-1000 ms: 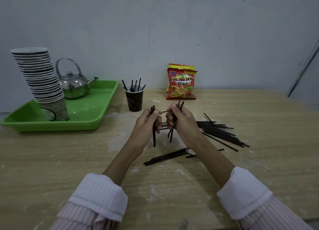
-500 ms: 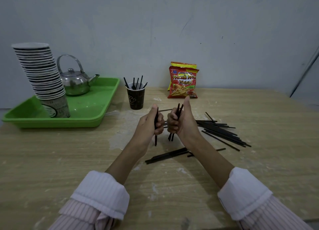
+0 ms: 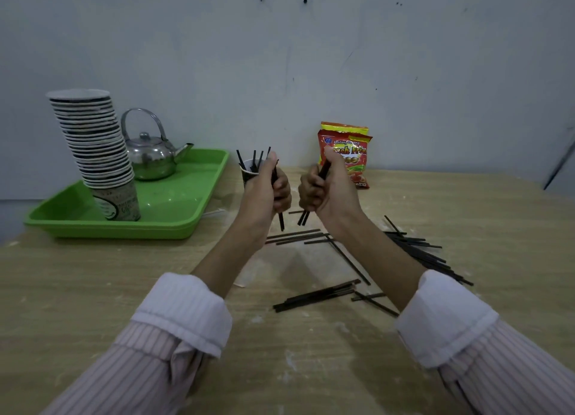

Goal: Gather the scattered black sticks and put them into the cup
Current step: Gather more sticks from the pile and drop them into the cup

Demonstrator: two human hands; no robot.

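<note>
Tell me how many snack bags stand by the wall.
2. The front bag stands by the wall, partly behind the right hand; the back bag peeks out above it. Others behind could be hidden.

On the counter (image 3: pixel 93 290), a tray (image 3: pixel 174 225) sits at the back left. It carries a stack of paper cups (image 3: pixel 93 147) at its near side and a kettle (image 3: pixel 149 159) behind and right of the stack. Just right of the tray stands the cup (image 3: pixel 249 175) with sticks (image 3: pixel 254 158) in it, and a snack bag (image 3: pixel 348 153) leans against the wall further right. The left hand (image 3: pixel 264 193) and right hand (image 3: pixel 329 190), side by side above the middle, each hold sticks upright. Loose sticks (image 3: pixel 417 253) lie beneath them and to their right.
</note>
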